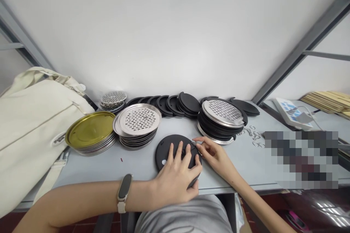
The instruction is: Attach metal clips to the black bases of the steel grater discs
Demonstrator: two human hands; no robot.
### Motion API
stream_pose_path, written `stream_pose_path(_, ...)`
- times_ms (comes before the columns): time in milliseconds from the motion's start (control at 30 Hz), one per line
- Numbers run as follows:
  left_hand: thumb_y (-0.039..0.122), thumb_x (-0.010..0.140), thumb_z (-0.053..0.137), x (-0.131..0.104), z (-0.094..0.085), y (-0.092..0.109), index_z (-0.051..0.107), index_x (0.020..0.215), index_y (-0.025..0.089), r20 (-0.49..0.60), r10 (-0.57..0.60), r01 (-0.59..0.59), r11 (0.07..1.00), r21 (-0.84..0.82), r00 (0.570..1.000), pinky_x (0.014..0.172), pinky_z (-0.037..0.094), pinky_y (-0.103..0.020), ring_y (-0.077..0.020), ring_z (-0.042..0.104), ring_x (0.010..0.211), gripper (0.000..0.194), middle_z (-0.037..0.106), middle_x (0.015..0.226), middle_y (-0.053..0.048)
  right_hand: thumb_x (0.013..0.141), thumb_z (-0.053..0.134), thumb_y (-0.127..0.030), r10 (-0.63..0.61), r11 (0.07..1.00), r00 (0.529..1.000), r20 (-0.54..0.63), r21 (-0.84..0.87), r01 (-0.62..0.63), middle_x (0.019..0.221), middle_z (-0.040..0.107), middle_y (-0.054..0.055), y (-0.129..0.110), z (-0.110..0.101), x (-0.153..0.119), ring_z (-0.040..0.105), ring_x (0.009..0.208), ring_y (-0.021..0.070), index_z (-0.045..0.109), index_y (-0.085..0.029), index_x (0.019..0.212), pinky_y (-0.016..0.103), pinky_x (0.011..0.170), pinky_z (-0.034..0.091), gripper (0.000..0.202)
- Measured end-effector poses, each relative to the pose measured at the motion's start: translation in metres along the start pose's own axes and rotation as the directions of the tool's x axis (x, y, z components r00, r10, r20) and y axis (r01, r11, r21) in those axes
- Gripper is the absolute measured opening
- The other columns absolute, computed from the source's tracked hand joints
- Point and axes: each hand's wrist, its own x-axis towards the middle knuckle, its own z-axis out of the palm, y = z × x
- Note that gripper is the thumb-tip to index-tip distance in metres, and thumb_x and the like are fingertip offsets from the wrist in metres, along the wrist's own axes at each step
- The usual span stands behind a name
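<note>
The left hand [176,178] presses a black disc [166,147] flat on the bench [136,163], while the right hand [214,154] pinches a small metal ring [194,143] at its rim.

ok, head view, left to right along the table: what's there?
Cream bag → stack of gold lids → stack of perforated steel discs → black disc under the left hand → right hand pinching a small metal clip → black stack topped by a grater disc → loose metal clips.

Bare arms, L wrist band [124,188], grey trousers [186,215].
</note>
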Motion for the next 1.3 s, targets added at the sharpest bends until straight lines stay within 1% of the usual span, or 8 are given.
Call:
stream_pose_path(200,0.040,0.093,0.044,-0.0009,0.0020,0.0017,0.042,0.139,0.015,-0.013,-0.014,0.015,1.000,0.025,1.000,0.102,0.032,-0.066,-0.0481,0.034,0.134,0.052,0.037,0.147,-0.025,0.096,0.048,-0.047,-0.032,0.998,0.999,-0.018,-0.046,0.031,0.065,0.046,-0.003,0.0014,0.0005,-0.0010,0.045,0.059,0.0145,0.060,-0.019,0.111,0.025,0.055,0.039,0.035)
stream_pose_path(567,0.041,0.094,0.042,-0.0015,0.0028,0.0033,0.040,0.140,0.015,-0.006,-0.022,0.022,0.999,0.039,1.000,0.102,0.032,-0.067,-0.0492,0.034,0.134,0.053,0.035,0.148,-0.026,0.097,0.048,-0.041,-0.047,0.998,0.999,-0.013,-0.037,0.046,0.066,0.046,-0.003,0.0036,0.0020,-0.0018,0.045,0.061,0.0150,0.058,-0.020,0.113,0.026,0.058,0.038,0.029)
stream_pose_path(733,0.041,0.094,0.042,-0.0021,0.0037,0.0030,0.040,0.140,0.016,-0.011,-0.023,0.023,0.999,0.036,1.000,0.103,0.031,-0.067,-0.0481,0.032,0.135,0.053,0.035,0.149,-0.025,0.098,0.047,-0.041,-0.060,0.998,0.998,-0.011,-0.035,0.060,0.065,0.044,-0.004,0.0030,0.0025,-0.0020,0.044,0.061,0.0149,0.057,-0.020,0.113,0.026,0.060,0.038,0.028)
stream_pose_path(933,0.041,0.094,0.042,-0.0022,0.0042,0.0027,0.039,0.140,0.015,-0.011,-0.014,0.014,0.999,0.038,1.000,0.102,0.031,-0.067,-0.0486,0.032,0.135,0.053,0.035,0.148,-0.026,0.097,0.048,-0.040,-0.056,0.998,0.998,-0.013,-0.042,0.055,0.065,0.043,-0.004,0.0021,0.0023,-0.0027,0.044,0.060,0.0143,0.056,-0.019,0.112,0.026,0.059,0.038,0.027)
stream_pose_path(1300,0.042,0.094,0.042,-0.0028,0.0027,0.0032,0.040,0.141,0.015,-0.015,-0.004,0.005,0.997,0.071,1.000,0.102,0.034,-0.066,-0.0472,0.034,0.135,0.054,0.037,0.148,-0.024,0.097,0.048,-0.036,-0.072,0.996,0.997,-0.010,-0.061,0.071,0.065,0.043,-0.005,0.0028,0.0019,-0.0034,0.044,0.061,0.0135,0.054,-0.019,0.113,0.025,0.061,0.038,0.024)
